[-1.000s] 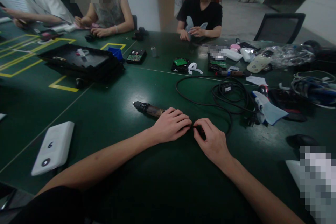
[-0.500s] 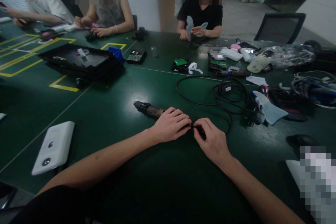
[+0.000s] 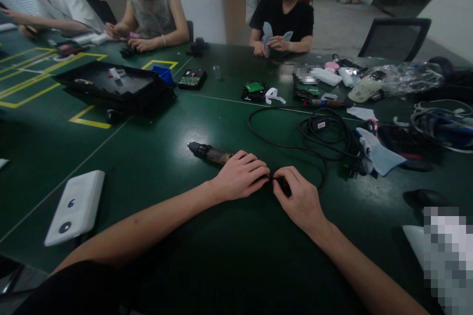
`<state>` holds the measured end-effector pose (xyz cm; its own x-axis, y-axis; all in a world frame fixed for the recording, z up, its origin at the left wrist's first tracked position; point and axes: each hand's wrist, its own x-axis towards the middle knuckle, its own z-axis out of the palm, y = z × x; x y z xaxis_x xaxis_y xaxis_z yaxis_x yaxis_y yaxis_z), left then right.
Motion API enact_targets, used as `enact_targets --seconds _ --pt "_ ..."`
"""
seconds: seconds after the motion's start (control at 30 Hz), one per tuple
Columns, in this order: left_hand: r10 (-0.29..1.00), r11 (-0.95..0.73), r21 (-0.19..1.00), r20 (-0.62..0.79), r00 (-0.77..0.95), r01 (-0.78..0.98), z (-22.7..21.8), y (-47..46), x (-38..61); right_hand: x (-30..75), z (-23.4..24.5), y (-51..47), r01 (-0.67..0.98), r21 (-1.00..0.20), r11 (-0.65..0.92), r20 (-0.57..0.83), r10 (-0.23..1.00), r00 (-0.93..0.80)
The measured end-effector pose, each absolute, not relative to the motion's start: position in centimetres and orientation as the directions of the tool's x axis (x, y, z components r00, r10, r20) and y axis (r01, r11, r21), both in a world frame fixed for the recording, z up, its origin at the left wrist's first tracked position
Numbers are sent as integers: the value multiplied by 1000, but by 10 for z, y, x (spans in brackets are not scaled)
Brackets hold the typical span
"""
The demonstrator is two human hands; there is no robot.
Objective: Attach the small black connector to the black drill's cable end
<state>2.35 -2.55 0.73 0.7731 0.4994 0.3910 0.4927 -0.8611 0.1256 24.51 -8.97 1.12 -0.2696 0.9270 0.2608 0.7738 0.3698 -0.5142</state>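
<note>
An electric screwdriver (image 3: 212, 153) lies on the green table, its dark tip pointing left. My left hand (image 3: 242, 175) is closed over its rear part, which is hidden under the fingers. Close beside it, my right hand (image 3: 297, 194) pinches the end of a black cable (image 3: 325, 172) at the tool's back end. The fingers cover the joint, so I cannot tell whether the cable's plug is in the tool. From there the cable runs into a loose coil with a small black box (image 3: 320, 124) in it.
A black tray (image 3: 121, 83) and a blue bin (image 3: 162, 75) stand at left. Hard drives (image 3: 192, 79) lie farther back. At right are a white-blue glove (image 3: 382, 152), a cap (image 3: 365, 86) and plastic bags. A white power bank-like block (image 3: 76, 206) lies front left. Three people sit across the table.
</note>
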Motion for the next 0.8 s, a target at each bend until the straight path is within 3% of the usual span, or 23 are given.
enact_targets --seconds 0.8 --pt "488 -869 132 388 782 477 9 -25 23 245 12 -89 790 -490 368 256 927 -273"
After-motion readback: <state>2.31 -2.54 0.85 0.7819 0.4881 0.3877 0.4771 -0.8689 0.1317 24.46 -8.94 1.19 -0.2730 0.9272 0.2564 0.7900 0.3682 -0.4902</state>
